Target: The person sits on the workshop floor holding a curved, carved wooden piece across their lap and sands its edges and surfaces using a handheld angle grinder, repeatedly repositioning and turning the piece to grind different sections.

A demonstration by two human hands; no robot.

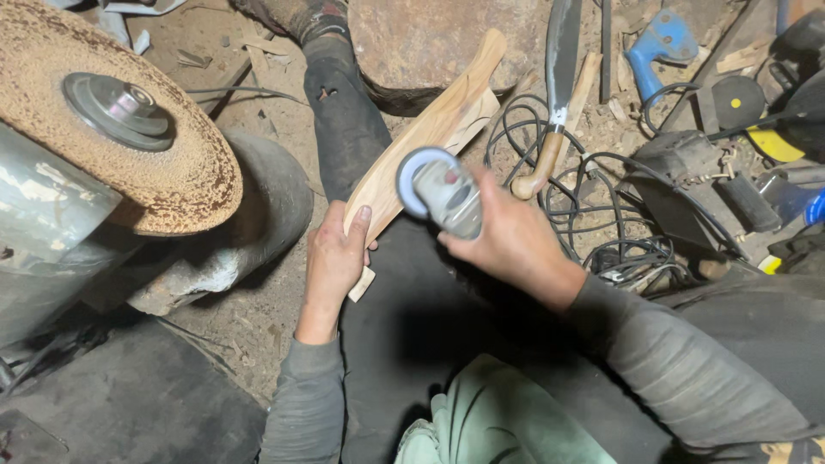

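Note:
My left hand grips the near end of a long curved wooden piece that rests along my outstretched leg in dark trousers. A small grey hand grinder sits in my right hand. Its round spinning disc is blurred and lies against the wood's middle.
A large round abrasive wheel on a machine stands at the left. A big knife with a wooden handle, tangled black cables, a blue tool and other power tools lie on the dusty ground to the right.

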